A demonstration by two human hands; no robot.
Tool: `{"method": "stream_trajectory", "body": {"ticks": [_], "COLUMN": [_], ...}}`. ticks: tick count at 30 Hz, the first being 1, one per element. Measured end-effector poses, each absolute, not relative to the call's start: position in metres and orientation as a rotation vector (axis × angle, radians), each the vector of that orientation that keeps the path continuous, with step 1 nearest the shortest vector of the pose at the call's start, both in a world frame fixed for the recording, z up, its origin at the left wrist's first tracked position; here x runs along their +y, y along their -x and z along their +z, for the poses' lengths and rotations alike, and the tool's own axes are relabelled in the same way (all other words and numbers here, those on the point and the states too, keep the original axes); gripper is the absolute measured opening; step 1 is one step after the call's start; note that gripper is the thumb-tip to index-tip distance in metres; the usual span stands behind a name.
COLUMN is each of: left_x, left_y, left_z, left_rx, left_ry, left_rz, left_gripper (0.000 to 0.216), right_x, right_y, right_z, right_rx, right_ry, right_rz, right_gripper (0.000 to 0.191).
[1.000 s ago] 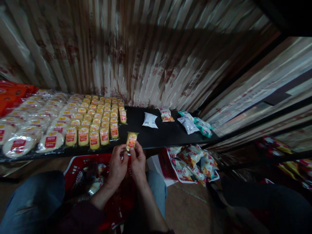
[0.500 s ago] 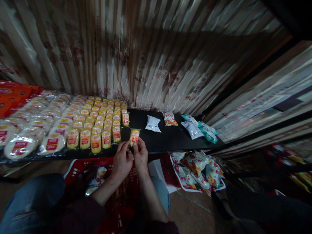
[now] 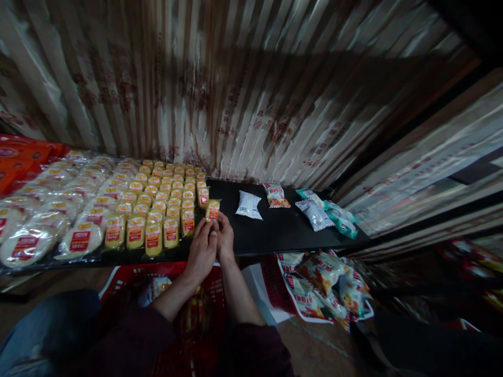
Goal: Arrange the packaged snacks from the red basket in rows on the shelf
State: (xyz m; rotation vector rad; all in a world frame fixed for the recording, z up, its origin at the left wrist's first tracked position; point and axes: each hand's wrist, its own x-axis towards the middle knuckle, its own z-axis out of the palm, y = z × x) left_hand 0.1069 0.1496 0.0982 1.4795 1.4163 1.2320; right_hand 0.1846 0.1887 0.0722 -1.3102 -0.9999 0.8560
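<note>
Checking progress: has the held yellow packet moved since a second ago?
Yes. The yellow packet moved from the front edge deeper onto the shelf, beside the packet rows.

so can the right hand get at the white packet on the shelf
Probably yes: bare black shelf lies between the right hand and the white packet, though its fingers hold the yellow packet.

Clad in dark maroon long-sleeved top: left sleeve [image 3: 129, 335] and right sleeve [image 3: 255, 351] bunched at mid-forearm, fabric plain, unmarked. Bare from cuffs down to left hand [image 3: 202, 251] and right hand [image 3: 225, 241]. Faded blue jeans [image 3: 47, 330] on leg at lower left, cloth creased.
</note>
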Motion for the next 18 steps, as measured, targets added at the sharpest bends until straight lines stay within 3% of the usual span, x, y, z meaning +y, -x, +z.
{"method": "stream_trajectory", "body": {"ticks": [18], "left_x": [0.165], "left_y": [-0.113], "left_z": [0.097], "left_rx": [1.458], "left_ry": [-1.437], "left_rz": [1.248], "left_gripper": [0.041], "right_x": [0.210], "right_y": [-0.180], "right_z": [0.065], "right_rx": [-0.982], "right_ry": [1.297], "right_rz": [0.839], "right_gripper": [0.037]}}
